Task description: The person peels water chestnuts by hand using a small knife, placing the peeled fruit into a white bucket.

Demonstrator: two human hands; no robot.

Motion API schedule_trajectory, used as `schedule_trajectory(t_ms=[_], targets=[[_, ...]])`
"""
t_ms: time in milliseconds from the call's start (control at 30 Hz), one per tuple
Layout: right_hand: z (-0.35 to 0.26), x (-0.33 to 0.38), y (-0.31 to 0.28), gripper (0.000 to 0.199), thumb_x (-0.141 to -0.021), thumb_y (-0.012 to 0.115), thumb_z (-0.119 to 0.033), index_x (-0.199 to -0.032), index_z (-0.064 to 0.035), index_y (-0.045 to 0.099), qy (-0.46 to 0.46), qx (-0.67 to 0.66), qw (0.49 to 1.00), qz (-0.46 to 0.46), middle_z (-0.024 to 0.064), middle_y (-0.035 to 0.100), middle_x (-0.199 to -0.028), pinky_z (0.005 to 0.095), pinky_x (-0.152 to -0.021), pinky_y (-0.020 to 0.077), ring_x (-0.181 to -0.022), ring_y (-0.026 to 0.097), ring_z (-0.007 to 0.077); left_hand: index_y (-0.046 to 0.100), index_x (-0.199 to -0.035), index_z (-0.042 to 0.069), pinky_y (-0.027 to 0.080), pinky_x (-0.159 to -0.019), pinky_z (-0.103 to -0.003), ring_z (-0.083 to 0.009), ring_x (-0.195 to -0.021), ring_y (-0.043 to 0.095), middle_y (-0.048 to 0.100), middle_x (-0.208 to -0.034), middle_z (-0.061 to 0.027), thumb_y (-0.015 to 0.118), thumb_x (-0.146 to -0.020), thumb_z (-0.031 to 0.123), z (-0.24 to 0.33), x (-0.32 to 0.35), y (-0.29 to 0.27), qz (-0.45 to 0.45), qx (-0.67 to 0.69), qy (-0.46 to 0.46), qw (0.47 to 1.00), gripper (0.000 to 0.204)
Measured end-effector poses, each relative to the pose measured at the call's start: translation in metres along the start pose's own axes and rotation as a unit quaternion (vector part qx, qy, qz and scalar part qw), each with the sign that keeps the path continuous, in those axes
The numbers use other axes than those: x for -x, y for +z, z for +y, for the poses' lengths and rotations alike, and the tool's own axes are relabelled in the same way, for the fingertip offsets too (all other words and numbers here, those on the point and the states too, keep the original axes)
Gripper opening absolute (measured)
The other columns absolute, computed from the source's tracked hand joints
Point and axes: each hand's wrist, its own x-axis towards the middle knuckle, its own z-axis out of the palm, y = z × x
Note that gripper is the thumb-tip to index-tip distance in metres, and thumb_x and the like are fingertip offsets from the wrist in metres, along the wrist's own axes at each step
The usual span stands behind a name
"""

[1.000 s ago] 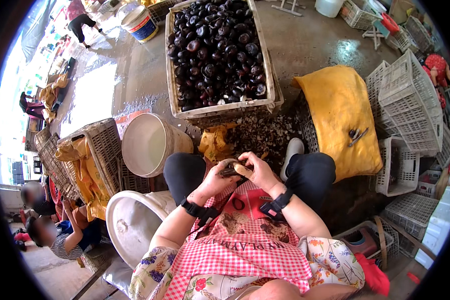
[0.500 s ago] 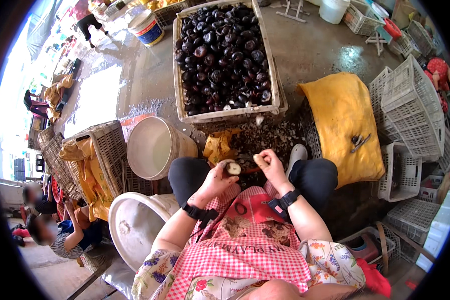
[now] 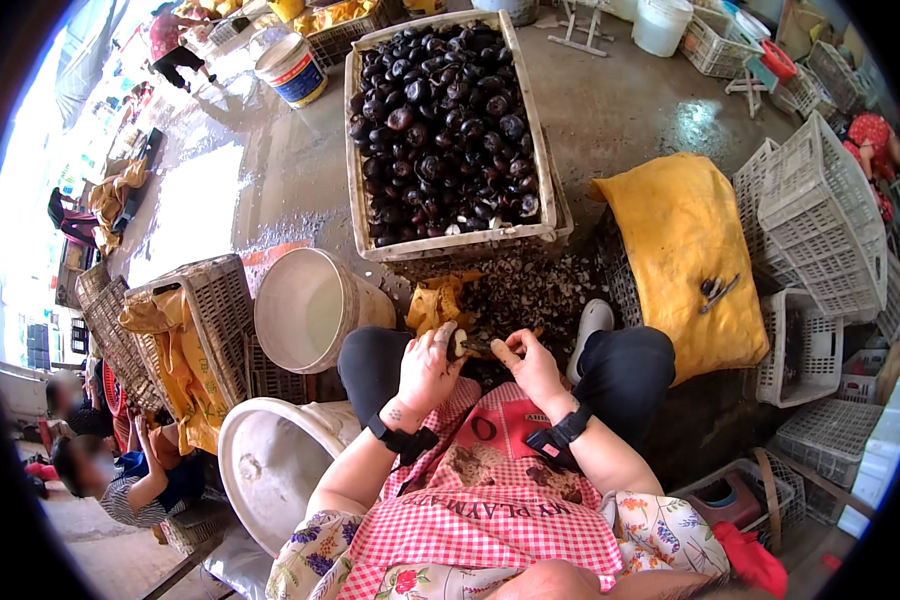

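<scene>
On a wet concrete floor (image 3: pixel 270 170) crowded with plastic baskets, both hands worked below the crate of dark chestnuts (image 3: pixel 440 120): left hand (image 3: pixel 428 368) fingers gripped a half-peeled chestnut (image 3: pixel 459 345), right hand (image 3: pixel 532 365) fingers closed on a small blade (image 3: pixel 480 346).

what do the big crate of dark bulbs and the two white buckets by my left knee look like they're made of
Crate: probably pale moulded plastic, judging by its slotted walls and rigid rim. White buckets: most likely smooth plastic with a dull sheen and thin rolled rims.
</scene>
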Motion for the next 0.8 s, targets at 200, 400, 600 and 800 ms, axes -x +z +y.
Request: schedule_trajectory(t_ms=[200, 400, 600, 800], targets=[[0.014, -0.008, 0.022, 0.035, -0.094, 0.066, -0.040, -0.092, -0.0051, 0.062, 0.012, -0.234, 0.972, -0.015, -0.0036, 0.055, -0.074, 0.0245, -0.063, 0.0416, -0.068, 0.048, 0.0079, 0.053, -0.129, -0.001, 0.053, -0.083, -0.029, -0.0162, -0.095, 0.067, 0.068, -0.105, -0.0124, 0.077, -0.079, 0.006, 0.002, 0.002, 0.014, -0.043, 0.343, -0.146, 0.927, 0.056], [-0.010, -0.002, -0.010, 0.036, -0.098, 0.055, -0.048, -0.105, -0.0138, 0.065, 0.194, -0.361, 0.908, -0.086, -0.0067, 0.054, -0.081, 0.0197, -0.055, 0.0356, -0.069, 0.046, 0.0033, 0.059, -0.123, -0.002, 0.051, -0.088, -0.028, -0.0133, -0.098, 0.063, 0.069, -0.107, -0.0070, 0.075, -0.084, 0.014, -0.009, -0.007, 0.025, -0.106, 0.469, -0.224, 0.848, 0.045], [0.003, -0.005, -0.009, 0.040, -0.102, 0.053, -0.033, -0.131, -0.0052, 0.056, -0.043, -0.280, 0.927, -0.247, 0.0035, 0.059, -0.123, 0.0295, -0.102, 0.0398, -0.117, 0.050, 0.0122, 0.062, -0.116, 0.003, 0.051, -0.065, -0.027, -0.0144, -0.077, 0.063, 0.067, -0.095, -0.0043, 0.051, -0.102, 0.036, -0.033, 0.010, 0.051, -0.200, 0.489, -0.186, 0.828, 0.037], [-0.010, 0.003, -0.026, 0.034, -0.100, 0.052, -0.047, -0.104, -0.0154, 0.062, 0.084, -0.336, 0.904, -0.251, -0.0093, 0.046, -0.069, 0.0203, -0.047, 0.0254, -0.055, 0.036, 0.0030, 0.058, -0.124, -0.001, 0.055, -0.074, -0.028, -0.0171, -0.082, 0.068, 0.069, -0.099, -0.0088, 0.045, -0.104, 0.034, 0.006, -0.003, 0.019, -0.252, 0.532, -0.225, 0.776, 0.042]])
